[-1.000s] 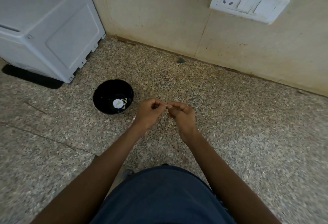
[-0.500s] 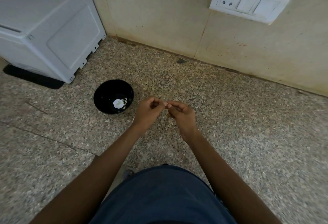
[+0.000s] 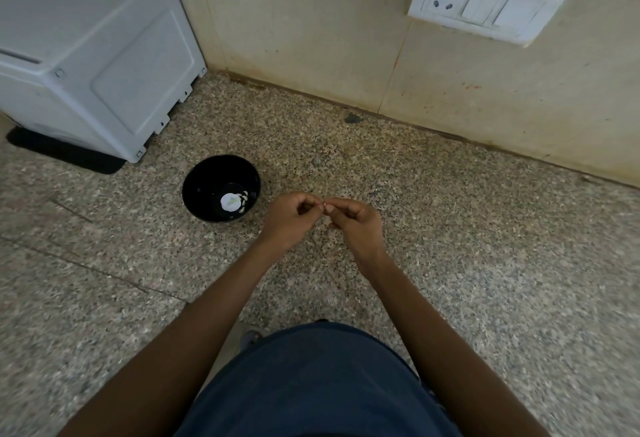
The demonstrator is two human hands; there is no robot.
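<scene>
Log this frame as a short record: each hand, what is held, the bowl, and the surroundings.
left hand: fingers curled, pinching at the fingertips
right hand: fingers curled, pinching at the same spot
held item: small pale piece, too small to identify
black bowl: on the counter, left of the hands and apart from them
bowl contents: round white patch and a few white pieces
surface: speckled stone counter
surroundings: white appliance at back left, switch plate on the wall
</scene>
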